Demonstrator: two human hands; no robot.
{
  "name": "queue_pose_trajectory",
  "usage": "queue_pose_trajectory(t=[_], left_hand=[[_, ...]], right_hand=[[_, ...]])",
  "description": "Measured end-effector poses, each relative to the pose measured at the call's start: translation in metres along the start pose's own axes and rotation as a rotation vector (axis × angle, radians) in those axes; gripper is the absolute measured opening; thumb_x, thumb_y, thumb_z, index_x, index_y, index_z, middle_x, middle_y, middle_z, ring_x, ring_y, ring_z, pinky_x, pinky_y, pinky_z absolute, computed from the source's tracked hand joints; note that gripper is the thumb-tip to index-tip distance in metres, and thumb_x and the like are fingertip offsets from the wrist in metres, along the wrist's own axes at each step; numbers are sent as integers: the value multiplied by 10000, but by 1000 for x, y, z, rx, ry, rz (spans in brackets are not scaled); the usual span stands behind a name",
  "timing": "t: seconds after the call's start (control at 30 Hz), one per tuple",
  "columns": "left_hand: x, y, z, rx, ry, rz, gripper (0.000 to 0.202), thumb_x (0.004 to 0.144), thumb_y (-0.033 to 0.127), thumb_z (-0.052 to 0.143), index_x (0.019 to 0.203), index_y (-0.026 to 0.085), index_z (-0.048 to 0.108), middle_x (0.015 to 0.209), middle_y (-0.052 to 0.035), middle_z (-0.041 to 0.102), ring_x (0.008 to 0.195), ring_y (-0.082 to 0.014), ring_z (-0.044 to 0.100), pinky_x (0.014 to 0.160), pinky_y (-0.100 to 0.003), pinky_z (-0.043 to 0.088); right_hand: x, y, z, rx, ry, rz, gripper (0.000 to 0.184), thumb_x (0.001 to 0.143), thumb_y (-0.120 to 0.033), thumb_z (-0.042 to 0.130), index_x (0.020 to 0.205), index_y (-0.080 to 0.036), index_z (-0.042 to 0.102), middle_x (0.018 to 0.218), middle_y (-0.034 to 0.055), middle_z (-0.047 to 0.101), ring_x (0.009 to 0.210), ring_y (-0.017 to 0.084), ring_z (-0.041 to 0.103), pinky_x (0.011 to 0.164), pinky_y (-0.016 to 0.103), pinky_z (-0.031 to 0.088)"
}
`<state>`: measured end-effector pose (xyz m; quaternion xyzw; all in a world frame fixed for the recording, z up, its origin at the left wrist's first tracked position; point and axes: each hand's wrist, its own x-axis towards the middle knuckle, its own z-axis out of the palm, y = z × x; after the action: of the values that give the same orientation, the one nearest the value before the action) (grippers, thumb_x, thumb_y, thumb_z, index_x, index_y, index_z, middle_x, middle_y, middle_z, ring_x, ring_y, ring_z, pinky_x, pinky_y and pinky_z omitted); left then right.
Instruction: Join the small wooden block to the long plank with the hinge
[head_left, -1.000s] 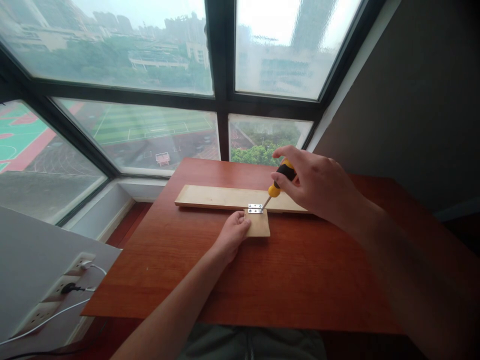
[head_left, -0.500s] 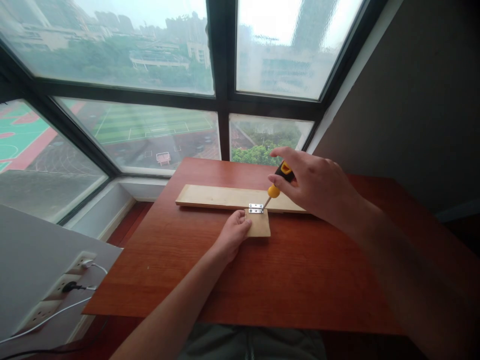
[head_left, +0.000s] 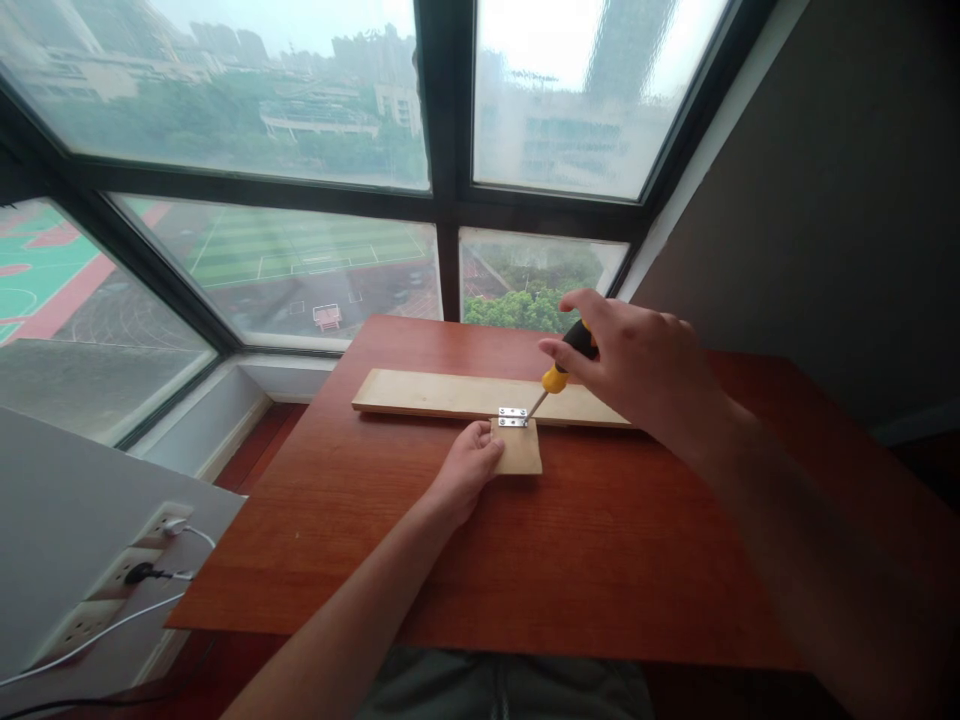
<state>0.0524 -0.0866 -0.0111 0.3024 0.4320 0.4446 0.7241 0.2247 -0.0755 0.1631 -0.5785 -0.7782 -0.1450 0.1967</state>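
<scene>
My right hand (head_left: 641, 355) grips a black and yellow screwdriver (head_left: 556, 379), which leans down to the left. Its tip meets the right end of a silver hinge (head_left: 513, 417). The hinge lies across the joint between a long pale wooden board (head_left: 427, 392) and a small square wooden piece (head_left: 519, 455). With thumb on top, my left hand (head_left: 471, 465) pinches the small piece by its left edge; the fingers underneath are partly hidden. Whether a screw sits under the screwdriver tip is too small to tell.
The reddish-brown table (head_left: 600, 560) carries the boards. Large windows (head_left: 300, 270) stand behind it, and a dark wall (head_left: 825, 200) rises at the right. At the lower left, a wall socket strip (head_left: 112, 580) has plugs and cables in it.
My right hand has turned and shifted slightly right, tilting the screwdriver's handle further to the right. The left hand, hinge and boards stay in place.
</scene>
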Motion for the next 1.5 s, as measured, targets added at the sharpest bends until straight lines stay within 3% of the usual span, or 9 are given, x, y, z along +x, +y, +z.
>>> queue_pose_trajectory(t=[0.17, 0.4, 0.6, 0.67, 0.83, 1.0, 1.07, 1.3, 1.5], left_hand=[[-1, 1, 1, -8, 5, -6, 306, 725, 198, 741, 957, 138, 552, 868, -66, 714, 695, -131, 648, 663, -237, 496], [0, 0, 0, 2, 5, -1, 325, 723, 217, 759, 964, 139, 555, 856, -60, 712, 687, -124, 642, 647, -224, 493], [0, 0, 0, -8, 5, 1, 324, 720, 212, 759, 962, 138, 558, 856, -63, 712, 694, -129, 644, 647, -230, 504], [0, 0, 0, -11, 5, 0, 325, 715, 212, 763, 958, 141, 559, 858, -63, 713, 696, -131, 646, 648, -231, 506], [0, 0, 1, 12, 16, -6, 298, 741, 198, 731, 973, 139, 553, 868, -71, 717, 709, -140, 658, 647, -233, 507], [0, 0, 1, 8, 10, -1, 296, 744, 199, 731, 974, 135, 556, 874, -80, 721, 728, -150, 670, 660, -238, 512], [0, -1, 0, 9, 8, 3, 292, 749, 193, 725, 979, 134, 554, 874, -79, 720, 721, -143, 665, 662, -236, 511], [0, -2, -1, 11, 5, 15, 313, 734, 205, 740, 977, 140, 553, 881, -74, 720, 731, -144, 664, 665, -234, 502], [-2, -1, 0, -10, 7, 12, 336, 710, 224, 767, 973, 140, 576, 868, -72, 716, 746, -158, 668, 675, -242, 496]], right_hand=[[0, 3, -4, 288, -77, -100, 336, 856, -240, 530, 1189, -192, 543, 1111, 73, 680, 862, 198, 644, 693, 299, 452], [0, -1, -1, -21, -7, -17, 355, 925, -450, 489, 1179, -214, 569, 919, 58, 703, 689, 228, 632, 557, 311, 352], [2, 2, -3, 269, -108, -116, 369, 855, -238, 519, 1223, -201, 519, 1125, 64, 682, 860, 200, 647, 640, 285, 419], [2, 2, -3, 256, -110, -122, 372, 873, -271, 525, 1237, -198, 516, 1081, 69, 694, 829, 201, 648, 635, 286, 417], [2, -1, 2, -58, -1, -14, 399, 912, -496, 497, 1180, -210, 572, 861, 76, 704, 656, 231, 620, 558, 308, 340], [2, 1, 0, 187, -75, -56, 359, 872, -291, 502, 1220, -206, 536, 1101, 75, 690, 727, 184, 630, 605, 293, 393], [2, 1, -2, 251, -109, -81, 391, 857, -258, 510, 1243, -199, 522, 1101, 73, 690, 727, 172, 630, 625, 287, 409], [2, -2, 2, -38, -12, -31, 396, 920, -499, 492, 1200, -228, 567, 909, 64, 715, 695, 232, 636, 570, 305, 347], [2, 3, -3, 287, -106, -155, 372, 863, -249, 510, 1231, -201, 520, 1155, 77, 675, 898, 208, 647, 671, 294, 435]])
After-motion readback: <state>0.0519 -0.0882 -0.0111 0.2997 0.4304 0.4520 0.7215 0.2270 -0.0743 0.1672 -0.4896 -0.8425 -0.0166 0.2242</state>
